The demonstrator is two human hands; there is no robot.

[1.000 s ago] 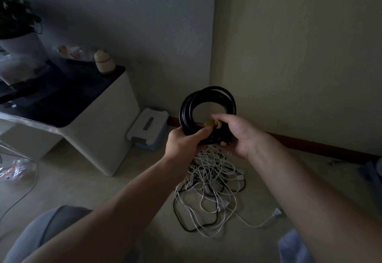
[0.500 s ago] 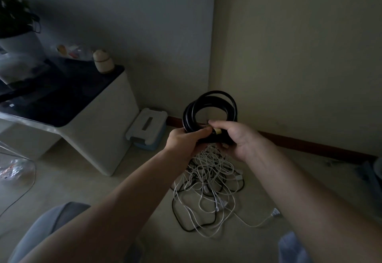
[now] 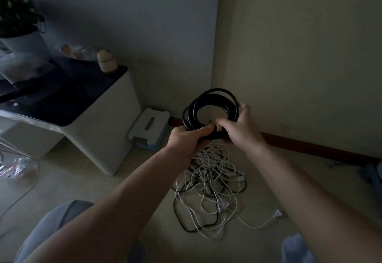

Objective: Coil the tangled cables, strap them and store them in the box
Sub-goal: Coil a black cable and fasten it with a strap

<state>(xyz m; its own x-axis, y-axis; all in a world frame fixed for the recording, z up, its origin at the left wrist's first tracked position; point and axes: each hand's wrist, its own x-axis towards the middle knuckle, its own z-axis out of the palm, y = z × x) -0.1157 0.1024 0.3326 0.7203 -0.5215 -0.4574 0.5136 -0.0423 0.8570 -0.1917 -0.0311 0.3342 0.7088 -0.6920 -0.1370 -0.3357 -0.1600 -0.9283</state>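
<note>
A coiled black cable (image 3: 208,101) is held upright in the air near the room corner. My left hand (image 3: 186,138) grips its lower left part, thumb pointing right. My right hand (image 3: 240,128) holds the lower right of the coil, thumb up along its right side, fingertips pinching a yellowish strap (image 3: 216,127) at the bottom of the coil. Beneath, on the floor, lies a tangled heap of white and black cables (image 3: 210,182) with a white plug (image 3: 277,214) at its right. A lidded storage box (image 3: 149,129) stands against the wall, lid shut.
A white low table (image 3: 107,130) with a dark top stands at the left, bearing a potted plant (image 3: 18,29) and a small jar (image 3: 106,61). A clear plastic bag (image 3: 16,168) lies far left. My knees show at the bottom.
The coil has risen slightly and turned more face-on. My right hand shifted to the coil's right side, thumb now up along it, and the yellowish strap shows again between the fingertips.
</note>
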